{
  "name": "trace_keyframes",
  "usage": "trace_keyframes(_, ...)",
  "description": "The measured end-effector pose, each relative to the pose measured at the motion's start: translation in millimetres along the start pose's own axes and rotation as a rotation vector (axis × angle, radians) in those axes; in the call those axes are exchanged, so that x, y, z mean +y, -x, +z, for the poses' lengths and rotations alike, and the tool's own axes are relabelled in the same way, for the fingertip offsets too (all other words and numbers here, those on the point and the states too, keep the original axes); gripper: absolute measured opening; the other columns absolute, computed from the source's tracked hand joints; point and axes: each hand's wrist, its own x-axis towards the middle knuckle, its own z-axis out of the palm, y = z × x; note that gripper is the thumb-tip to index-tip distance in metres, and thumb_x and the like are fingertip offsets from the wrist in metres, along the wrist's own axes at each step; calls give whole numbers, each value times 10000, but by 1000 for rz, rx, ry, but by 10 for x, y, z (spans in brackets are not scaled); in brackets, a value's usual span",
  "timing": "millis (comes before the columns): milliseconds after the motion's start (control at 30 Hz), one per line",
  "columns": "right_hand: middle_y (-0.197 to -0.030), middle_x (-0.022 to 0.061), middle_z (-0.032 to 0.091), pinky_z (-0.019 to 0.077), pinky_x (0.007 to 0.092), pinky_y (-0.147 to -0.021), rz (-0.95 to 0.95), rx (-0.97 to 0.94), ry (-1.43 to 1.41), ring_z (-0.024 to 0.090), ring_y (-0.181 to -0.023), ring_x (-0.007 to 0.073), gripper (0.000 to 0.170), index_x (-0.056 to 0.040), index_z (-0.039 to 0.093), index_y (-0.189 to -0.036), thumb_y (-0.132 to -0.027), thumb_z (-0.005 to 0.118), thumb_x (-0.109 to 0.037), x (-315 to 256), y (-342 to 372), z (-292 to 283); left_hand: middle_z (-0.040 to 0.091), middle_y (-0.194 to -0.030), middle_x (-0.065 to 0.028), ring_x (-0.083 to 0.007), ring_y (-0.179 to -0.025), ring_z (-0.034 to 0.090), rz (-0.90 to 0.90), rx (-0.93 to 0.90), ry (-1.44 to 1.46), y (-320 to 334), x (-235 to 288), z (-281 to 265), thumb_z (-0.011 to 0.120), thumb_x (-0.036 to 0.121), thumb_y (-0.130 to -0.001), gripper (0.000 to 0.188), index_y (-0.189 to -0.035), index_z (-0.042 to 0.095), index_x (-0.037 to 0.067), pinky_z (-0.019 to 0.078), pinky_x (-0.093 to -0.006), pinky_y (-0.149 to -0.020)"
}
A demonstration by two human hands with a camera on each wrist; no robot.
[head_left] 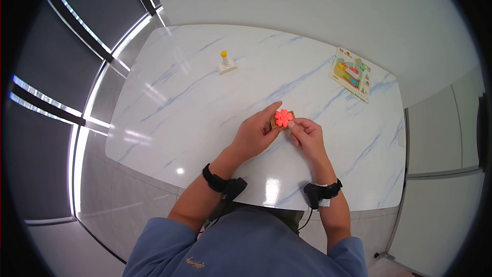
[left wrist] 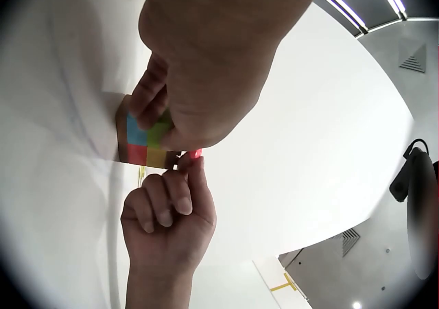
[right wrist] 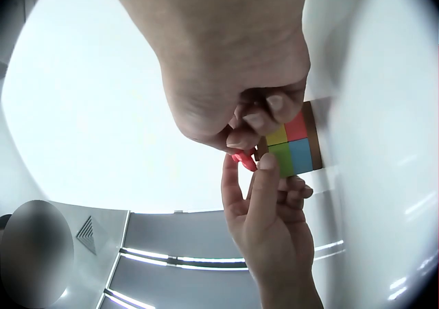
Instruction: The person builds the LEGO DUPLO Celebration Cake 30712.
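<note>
Both converging, left hand (head_left: 253, 132) holding block (right wrist: 299, 150), right hand (head_left: 308, 136) seemingly pinching flower (head_left: 283, 118)

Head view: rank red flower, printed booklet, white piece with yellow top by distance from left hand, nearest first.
From the left hand:
1. Red flower: just to its right, between the two hands.
2. White piece with yellow top: ahead and somewhat left.
3. Printed booklet: ahead and well to the right.
</note>
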Motion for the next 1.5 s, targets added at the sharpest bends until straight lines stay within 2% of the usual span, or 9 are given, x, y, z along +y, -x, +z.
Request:
trace_keyframes(100, -616, -30, 556, 313, 193, -457, 21, 16, 10, 448, -508, 32, 217, 25, 687, -1016, -947, 676, -180, -36, 9, 17, 681, -1063, -82, -105, -650, 559, 40, -13, -51, -3, 56, -16, 712, 38, -837, 576, -1386, 543, 84, 498, -244, -627)
trace_keyframes(200, -592, -28, 547, 305, 194, -442, 25, 36, 12, 443, -486, 34, 213, 24, 692, -994, -940, 683, -182, -30, 11, 13, 675, -1105, -99, -128, -707, 587, 206, 17, -39, -17, 5, 12, 696, 25, -849, 524, -1355, 577, 88, 505, -254, -645)
trace_keyframes(300, -575, -21, 543, 299, 197, -427, 29, 45, 4, 439, -466, 37, 205, 16, 697, -947, -934, 687, -187, -26, 6, 5, 671, -1141, -106, -218, -832, 665, 219, -2, -82, -21, 39, -2, 649, 63, -891, 434, -1321, 598, 95, 548, -307, -702)
trace_keyframes(567, -547, -14, 530, 301, 203, -418, 63, 69, 8, 433, -452, 42, 227, -13, 685, -836, -926, 688, -222, -59, 10, 15, 662, -1124, -107, -221, -810, 656, 194, -31, -87, -12, 82, -33, 658, 101, -899, 439, -1332, 586, 79, 541, -307, -694)
trace_keyframes(900, -542, -18, 522, 289, 202, -428, 25, 107, 4, 408, -452, 38, 233, -14, 678, -828, -936, 673, -220, -51, 13, 39, 656, -1082, -113, -232, -894, 631, 176, -39, -33, -29, 44, -8, 640, 146, -936, 401, -1322, 590, 51, 515, -317, -764)
trace_keyframes(1200, -547, -21, 526, 292, 198, -431, 26, 130, 20, 411, -456, 32, 233, -18, 678, -828, -938, 668, -223, -48, 25, 46, 634, -1132, -141, -259, -952, 635, 176, -43, -51, -22, 9, 15, 642, 141, -934, 418, -1342, 583, 74, 517, -333, -810)
trace_keyframes(1500, -545, -15, 537, 294, 198, -425, 43, 145, 33, 419, -448, 31, 224, -14, 680, -820, -924, 682, -211, -41, 26, 31, 629, -1115, -138, -246, -915, 623, 149, -69, -7, -21, 37, 5, 633, 113, -932, 417, -1341, 579, 58, 511, -325, -789)
